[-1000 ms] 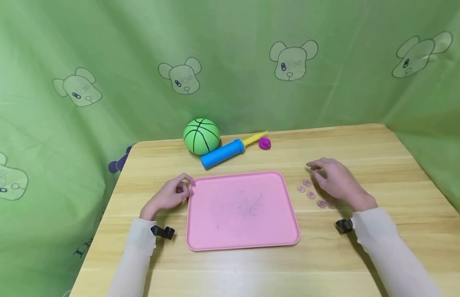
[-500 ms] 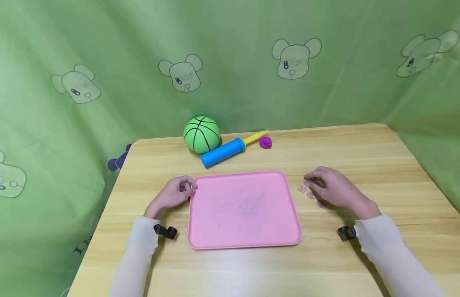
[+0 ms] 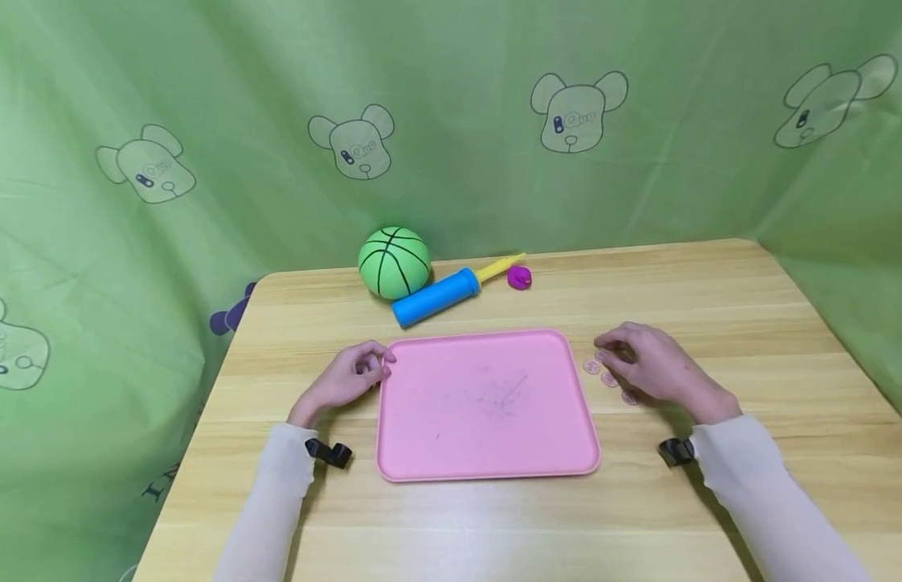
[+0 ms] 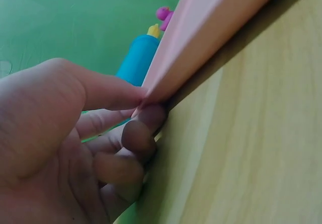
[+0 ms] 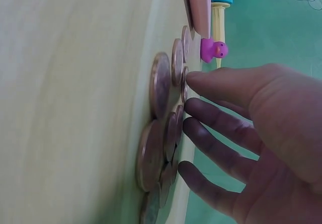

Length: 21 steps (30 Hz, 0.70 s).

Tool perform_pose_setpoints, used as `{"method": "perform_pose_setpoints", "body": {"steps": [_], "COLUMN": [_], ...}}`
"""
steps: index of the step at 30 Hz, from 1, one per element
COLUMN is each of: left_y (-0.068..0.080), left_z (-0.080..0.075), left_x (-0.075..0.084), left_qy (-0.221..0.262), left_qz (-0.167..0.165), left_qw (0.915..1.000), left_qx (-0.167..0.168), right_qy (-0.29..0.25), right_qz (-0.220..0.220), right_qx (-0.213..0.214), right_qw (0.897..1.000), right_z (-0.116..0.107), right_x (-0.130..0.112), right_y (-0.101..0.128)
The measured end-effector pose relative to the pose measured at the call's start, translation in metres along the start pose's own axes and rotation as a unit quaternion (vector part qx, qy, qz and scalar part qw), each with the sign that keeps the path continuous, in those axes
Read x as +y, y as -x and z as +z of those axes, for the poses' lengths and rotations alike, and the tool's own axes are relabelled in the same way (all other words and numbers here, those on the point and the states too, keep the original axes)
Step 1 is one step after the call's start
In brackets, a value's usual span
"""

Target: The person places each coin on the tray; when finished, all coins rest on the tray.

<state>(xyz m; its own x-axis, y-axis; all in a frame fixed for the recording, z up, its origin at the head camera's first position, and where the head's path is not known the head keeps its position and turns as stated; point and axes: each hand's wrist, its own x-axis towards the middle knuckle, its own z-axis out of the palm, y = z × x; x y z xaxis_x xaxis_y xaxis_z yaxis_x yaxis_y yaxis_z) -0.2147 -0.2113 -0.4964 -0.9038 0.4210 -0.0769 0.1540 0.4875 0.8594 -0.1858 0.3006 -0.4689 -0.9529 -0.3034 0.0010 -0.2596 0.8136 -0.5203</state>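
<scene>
My left hand (image 3: 347,377) grips the far left corner of a pink rectangular tray (image 3: 487,462). The left wrist view shows the thumb on the tray rim (image 4: 187,53) and curled fingers tucked underneath, with that side tilted off the wooden table. To the tray's right, my right hand (image 3: 660,365) is low over several copper-coloured coins (image 3: 592,367) lying flat. Up close in the right wrist view, its thumb and fingertips touch the edges of the farther coins, fingers loosely extended; nearer coins (image 5: 150,156) lie beside them. From the head, the hand covers part of the coins.
Behind the tray, a blue hand pump (image 3: 436,297) with a yellow nozzle leans by a green ball (image 3: 394,263) with black lines. A small purple rubber duck (image 3: 520,278) sits by the nozzle. Green curtain (image 3: 458,162) hangs behind the wooden table (image 3: 465,533).
My right hand has come down onto the coins. The tray has shifted right and slightly away, closer to the coins, with my left hand moving along at its corner.
</scene>
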Motion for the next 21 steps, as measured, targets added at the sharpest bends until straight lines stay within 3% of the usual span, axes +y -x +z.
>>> {"method": "perform_pose_setpoints", "body": {"steps": [8,15,21], "left_y": [0.001,0.003,0.002], "left_z": [-0.001,-0.002,-0.002], "left_x": [-0.005,-0.006,-0.005], "left_qy": [0.029,0.04,0.049], "left_qz": [-0.004,-0.007,-0.004], "left_qw": [0.9995,0.9992,0.9988], "left_qx": [-0.009,-0.006,-0.007], "right_qy": [-0.004,-0.073,-0.057], "right_qz": [0.012,0.029,0.025], "right_qx": [-0.018,-0.061,-0.018], "right_qw": [1.0,0.995,0.998], "right_z": [0.001,0.001,0.0], "right_x": [-0.004,-0.002,-0.003], "right_y": [-0.006,-0.015,-0.02]}}
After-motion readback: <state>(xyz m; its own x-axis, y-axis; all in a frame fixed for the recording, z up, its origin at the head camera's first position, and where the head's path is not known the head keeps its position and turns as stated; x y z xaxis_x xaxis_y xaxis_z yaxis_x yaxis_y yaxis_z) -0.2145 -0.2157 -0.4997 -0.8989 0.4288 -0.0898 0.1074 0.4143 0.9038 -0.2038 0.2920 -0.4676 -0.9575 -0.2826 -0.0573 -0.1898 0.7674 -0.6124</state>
